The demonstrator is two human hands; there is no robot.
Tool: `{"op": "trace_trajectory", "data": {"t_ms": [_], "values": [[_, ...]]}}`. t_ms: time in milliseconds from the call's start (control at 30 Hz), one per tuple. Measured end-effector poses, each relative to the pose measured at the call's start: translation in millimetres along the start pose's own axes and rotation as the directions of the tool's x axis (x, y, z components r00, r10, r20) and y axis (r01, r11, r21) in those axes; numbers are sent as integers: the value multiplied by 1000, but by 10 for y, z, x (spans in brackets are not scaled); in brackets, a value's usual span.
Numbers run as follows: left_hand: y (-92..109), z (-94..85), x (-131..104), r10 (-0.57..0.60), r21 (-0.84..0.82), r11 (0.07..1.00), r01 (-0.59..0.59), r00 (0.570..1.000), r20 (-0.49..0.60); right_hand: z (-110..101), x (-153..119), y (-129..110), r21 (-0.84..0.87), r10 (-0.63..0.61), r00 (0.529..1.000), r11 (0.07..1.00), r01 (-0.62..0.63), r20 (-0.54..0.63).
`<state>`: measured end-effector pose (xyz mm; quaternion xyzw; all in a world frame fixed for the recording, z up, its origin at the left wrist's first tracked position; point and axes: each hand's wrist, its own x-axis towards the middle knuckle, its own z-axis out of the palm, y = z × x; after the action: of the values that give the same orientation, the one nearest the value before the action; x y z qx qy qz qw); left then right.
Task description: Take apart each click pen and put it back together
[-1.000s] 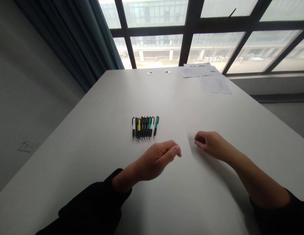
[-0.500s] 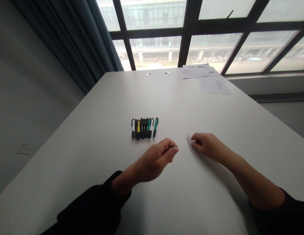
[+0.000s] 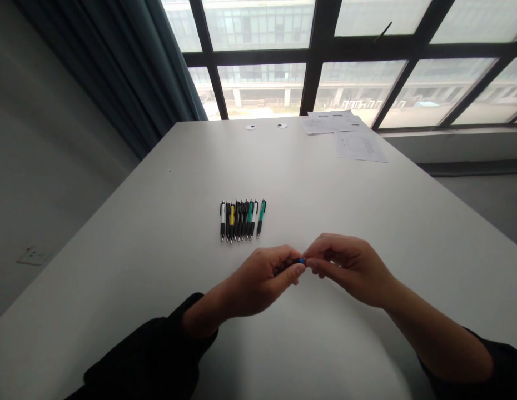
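My left hand (image 3: 258, 280) is closed around a slim pen (image 3: 302, 260), dark with a blue part showing at the fingertips; the palm hides most of it. My right hand (image 3: 352, 266) meets it at that end, thumb and forefinger pinched together. Whatever sits between those fingertips is too small to make out. Just beyond my left hand, a row of retractable pens (image 3: 240, 220) lies side by side on the table, in black, white, yellow and green. One green pen (image 3: 262, 218) lies slightly apart at the row's right end.
The white table (image 3: 192, 161) runs back to a large window. Printed papers (image 3: 361, 145) lie at its far right corner, and two small white ovals with dark spots (image 3: 250, 128) are near the back edge. A dark curtain (image 3: 129, 66) hangs at the left.
My right hand has moved left and its fingers have closed at the end of the pen in my left hand. A blue part now shows there. The row of pens is undisturbed.
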<state>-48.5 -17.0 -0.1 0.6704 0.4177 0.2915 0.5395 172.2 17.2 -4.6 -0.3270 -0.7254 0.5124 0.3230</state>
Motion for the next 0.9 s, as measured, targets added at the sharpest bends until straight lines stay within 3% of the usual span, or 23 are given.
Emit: {"op": "trace_trajectory", "data": {"t_ms": [267,400,467,533,567,600,667,767,900], "values": [[-4,5,-11,34,51,998,-34,999,4,-39,-38,-35,113,-2,998,994,9,-56],[-21,-5,-1,21,111,994,-20,1000,-9,-200,-40,-14,209,-45,976,974,91,-214],[-27,-11,6,15,118,993,-11,999,-31,-358,4,29,228,-7,956,971,77,-293],[-31,-13,10,2,107,994,4,998,-57,-521,68,115,128,111,943,989,-75,-312],[-33,-12,10,-6,97,995,12,998,-67,-587,103,176,15,211,932,976,-216,-294],[-34,-10,10,-14,87,996,20,997,-73,-637,136,247,-118,333,904,920,-374,-268],[-34,-3,11,-23,75,997,28,997,-73,-681,189,407,-231,458,860,832,-504,-226],[-29,4,13,-25,79,996,30,998,-60,-660,229,612,-370,538,814,727,-579,-218],[-24,3,12,-31,87,996,36,998,-61,-638,232,707,-490,555,796,638,-593,-240]]}}
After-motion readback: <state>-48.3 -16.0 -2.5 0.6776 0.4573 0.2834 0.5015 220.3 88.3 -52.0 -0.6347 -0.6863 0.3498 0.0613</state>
